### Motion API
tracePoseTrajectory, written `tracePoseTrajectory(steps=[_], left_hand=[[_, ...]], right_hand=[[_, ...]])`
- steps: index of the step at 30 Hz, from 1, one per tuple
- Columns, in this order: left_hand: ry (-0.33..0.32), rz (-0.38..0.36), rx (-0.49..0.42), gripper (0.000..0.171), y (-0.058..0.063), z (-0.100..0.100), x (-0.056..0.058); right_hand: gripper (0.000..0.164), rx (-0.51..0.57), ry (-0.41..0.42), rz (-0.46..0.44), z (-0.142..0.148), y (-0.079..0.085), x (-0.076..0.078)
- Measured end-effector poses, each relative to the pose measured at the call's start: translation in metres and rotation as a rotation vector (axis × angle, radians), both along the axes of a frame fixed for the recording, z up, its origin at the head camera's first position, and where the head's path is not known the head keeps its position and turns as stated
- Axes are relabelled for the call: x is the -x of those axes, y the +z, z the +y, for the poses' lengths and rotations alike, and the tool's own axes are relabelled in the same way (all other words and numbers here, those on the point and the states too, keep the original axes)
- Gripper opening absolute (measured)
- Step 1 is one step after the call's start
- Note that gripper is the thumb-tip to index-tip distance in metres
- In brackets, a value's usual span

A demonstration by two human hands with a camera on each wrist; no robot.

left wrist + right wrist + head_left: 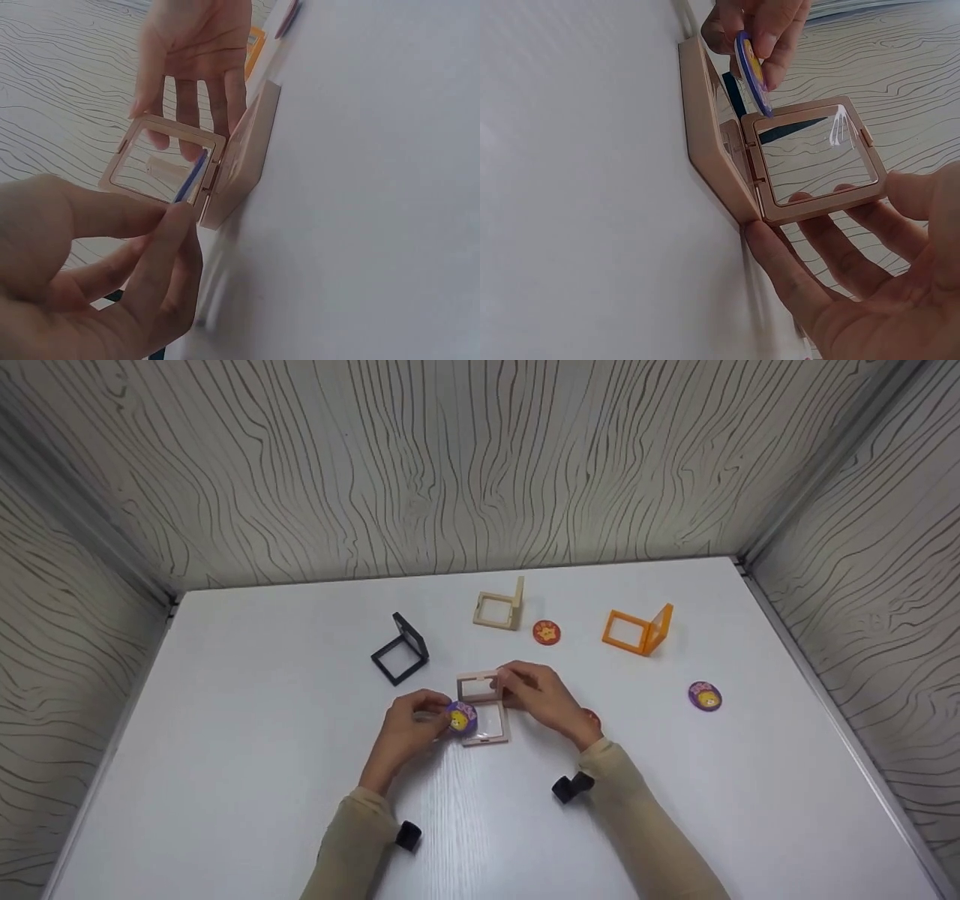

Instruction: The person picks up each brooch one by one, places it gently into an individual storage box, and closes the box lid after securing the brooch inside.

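Note:
My left hand pinches a round purple badge with a yellow figure on it, between thumb and fingertips. The badge is tilted on edge in the right wrist view and overlaps the left side of a pink hinged display frame. That frame's base stands on the table with its clear-windowed lid raised. My right hand holds the lid by its right side, thumb at the corner and fingers behind. In the right wrist view the index fingertip is right at the hinge end.
Open display frames stand around: black at left, beige at the back, orange at right. A red star badge lies near the beige one. Another purple badge lies far right; a red piece shows behind my right wrist.

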State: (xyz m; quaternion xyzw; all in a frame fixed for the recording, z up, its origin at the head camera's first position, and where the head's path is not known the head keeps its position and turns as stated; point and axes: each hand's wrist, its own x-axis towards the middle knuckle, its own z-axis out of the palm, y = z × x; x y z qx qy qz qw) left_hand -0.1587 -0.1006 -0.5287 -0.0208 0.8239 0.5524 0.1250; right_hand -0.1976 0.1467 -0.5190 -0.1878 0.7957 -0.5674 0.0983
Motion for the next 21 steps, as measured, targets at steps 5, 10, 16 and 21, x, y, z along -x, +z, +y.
tracePoseTrajectory(steps=[5, 10, 16, 21], left_hand=[[-0.007, -0.001, -0.001, 0.02, -0.002, 0.005, 0.002], [-0.029, 0.019, 0.031, 0.021, -0.004, 0.009, 0.002], [-0.021, 0.013, 0.037, 0.02, -0.001, 0.013, -0.001], [-0.011, 0.025, 0.031, 0.02, -0.003, 0.018, -0.002]], right_hand=[[0.04, -0.027, -0.01, -0.022, 0.004, -0.014, 0.006], [0.04, -0.016, -0.004, -0.028, 0.004, -0.012, 0.005], [0.035, 0.031, 0.012, -0.033, 0.005, -0.013, 0.006], [0.035, 0.053, 0.026, -0.049, 0.006, -0.014, 0.006]])
